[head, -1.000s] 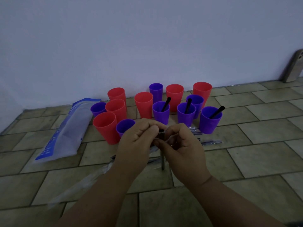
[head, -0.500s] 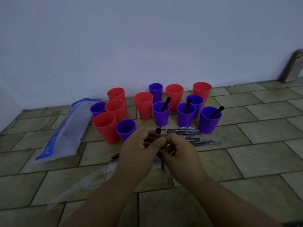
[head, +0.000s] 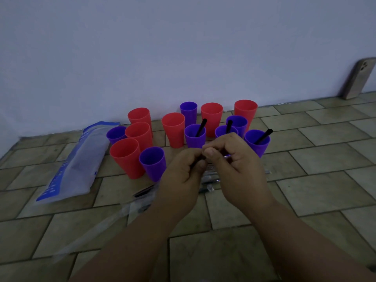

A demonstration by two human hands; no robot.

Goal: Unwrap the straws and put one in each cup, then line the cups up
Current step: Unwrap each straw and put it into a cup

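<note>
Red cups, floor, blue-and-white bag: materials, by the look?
Red cups: probably plastic, matte and opaque; uniform colour, thin rims.
Floor: ceramic or stone tile, dull finish; rectangular slabs with dark grout lines.
Blue-and-white bag: likely thin plastic film, partly translucent; creased and lying limp.

Pretty dim overall, with a flat bluish cast. The wall [head: 183,47] at 12 o'clock is the brightest bit. Shadows under the cups [head: 126,157] are soft and faint. The floor tiles [head: 325,190] bend toward 3 and 9 o'clock. The left hand [head: 183,174], right hand [head: 236,165] and the straw [head: 195,164] they pinch look murky and soft.
</note>
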